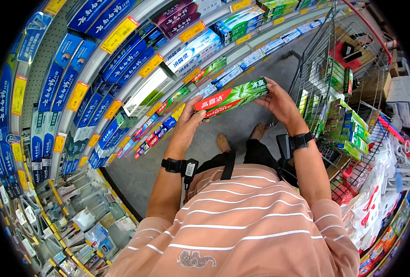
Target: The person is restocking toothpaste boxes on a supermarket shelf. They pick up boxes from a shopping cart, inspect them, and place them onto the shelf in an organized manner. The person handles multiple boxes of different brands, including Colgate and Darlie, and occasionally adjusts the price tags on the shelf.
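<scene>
A long toothpaste box [232, 98], red at its left end and green towards the right, is held level in front of me between both hands. My left hand [189, 119] grips the red end, thumb along the near face. At the green end, my right hand [278, 102] has its fingers closed around the corner. Beyond the box, shelves carry rows of toothpaste boxes, among them a white-and-blue stack [193, 51] and a green-and-blue stack [238, 24]. Each wrist wears a black strap with a small device.
A wire shopping cart [327, 51] stands close on my right, holding several green boxes [348, 129]. Shelves of dark blue boxes [57, 76] curve along the left. Packaged goods [87, 219] hang at lower left, and white plastic bags [371, 207] are at lower right.
</scene>
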### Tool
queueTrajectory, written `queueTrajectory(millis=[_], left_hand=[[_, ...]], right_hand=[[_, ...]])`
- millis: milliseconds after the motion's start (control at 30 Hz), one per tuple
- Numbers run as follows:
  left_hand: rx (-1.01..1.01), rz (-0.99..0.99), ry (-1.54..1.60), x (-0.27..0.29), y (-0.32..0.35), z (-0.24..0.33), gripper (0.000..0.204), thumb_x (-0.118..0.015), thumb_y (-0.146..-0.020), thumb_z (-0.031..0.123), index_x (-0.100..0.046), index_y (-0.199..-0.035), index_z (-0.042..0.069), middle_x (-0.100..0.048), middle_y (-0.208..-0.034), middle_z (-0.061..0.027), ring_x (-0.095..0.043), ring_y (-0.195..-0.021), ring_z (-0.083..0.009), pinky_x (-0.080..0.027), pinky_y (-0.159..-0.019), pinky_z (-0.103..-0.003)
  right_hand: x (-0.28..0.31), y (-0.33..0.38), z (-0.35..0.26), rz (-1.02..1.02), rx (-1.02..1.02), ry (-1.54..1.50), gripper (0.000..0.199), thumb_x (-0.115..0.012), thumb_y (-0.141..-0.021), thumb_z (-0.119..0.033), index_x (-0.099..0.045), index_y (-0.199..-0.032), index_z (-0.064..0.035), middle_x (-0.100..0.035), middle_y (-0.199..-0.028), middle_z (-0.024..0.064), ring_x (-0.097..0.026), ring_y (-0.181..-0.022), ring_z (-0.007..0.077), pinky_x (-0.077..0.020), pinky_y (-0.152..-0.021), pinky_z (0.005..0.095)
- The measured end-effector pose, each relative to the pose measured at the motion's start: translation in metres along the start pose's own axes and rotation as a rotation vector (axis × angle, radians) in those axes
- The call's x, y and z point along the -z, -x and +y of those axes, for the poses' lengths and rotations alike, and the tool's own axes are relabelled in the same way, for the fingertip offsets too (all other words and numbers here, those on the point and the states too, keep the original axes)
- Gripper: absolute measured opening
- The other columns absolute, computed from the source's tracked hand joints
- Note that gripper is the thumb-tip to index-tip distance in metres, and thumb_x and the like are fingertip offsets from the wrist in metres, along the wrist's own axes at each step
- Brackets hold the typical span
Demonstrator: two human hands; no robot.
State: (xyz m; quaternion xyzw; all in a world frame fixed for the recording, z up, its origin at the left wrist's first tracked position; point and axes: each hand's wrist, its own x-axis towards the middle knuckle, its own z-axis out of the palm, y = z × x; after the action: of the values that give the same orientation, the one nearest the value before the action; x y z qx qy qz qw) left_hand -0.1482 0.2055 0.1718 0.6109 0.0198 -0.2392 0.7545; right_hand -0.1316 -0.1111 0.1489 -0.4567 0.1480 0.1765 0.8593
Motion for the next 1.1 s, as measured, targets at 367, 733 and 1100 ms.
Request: queueTrajectory(millis=[367, 733, 1100], left_hand=[[0.026, 0.12, 0.058, -0.008, -0.032, -0.022, 0.057, -0.059, -0.095, 0.019, -0.036, -0.145, 0.001, -0.046, -0.138, -0.0124, -0.049, -0.123, -0.021, -0.043, -0.101, -0.038], [0.124, 0.146, 0.142, -0.012, -0.054, -0.044, 0.071, -0.067, -0.085, 0.005, -0.033, -0.147, 0.001, -0.044, -0.139, -0.011, -0.046, -0.123, -0.0182, -0.039, -0.102, -0.03], [0.135, 0.211, 0.109, -0.012, -0.088, -0.073, 0.073, -0.066, -0.085, 0.003, -0.03, -0.148, 0.001, -0.042, -0.143, -0.0127, -0.045, -0.126, -0.0188, -0.038, -0.104, -0.032]], right_hand=[[0.031, -0.035, -0.001, -0.007, -0.026, -0.053, 0.054, -0.05, -0.097, -0.025, -0.037, -0.143, 0.0012, -0.055, -0.126, 0.0122, -0.057, -0.115, 0.0266, -0.0471, -0.102, 0.0431], [0.061, -0.065, -0.002, -0.086, -0.05, -0.269, 0.059, -0.046, -0.085, -0.008, -0.037, -0.142, 0.005, -0.049, -0.132, 0.0125, -0.053, -0.117, 0.0243, -0.0412, -0.106, 0.0417], [0.079, -0.103, 0.003, -0.052, -0.092, -0.197, 0.055, -0.047, -0.089, -0.009, -0.04, -0.143, 0.0017, -0.051, -0.129, 0.0093, -0.053, -0.116, 0.0197, -0.0425, -0.103, 0.0357]])
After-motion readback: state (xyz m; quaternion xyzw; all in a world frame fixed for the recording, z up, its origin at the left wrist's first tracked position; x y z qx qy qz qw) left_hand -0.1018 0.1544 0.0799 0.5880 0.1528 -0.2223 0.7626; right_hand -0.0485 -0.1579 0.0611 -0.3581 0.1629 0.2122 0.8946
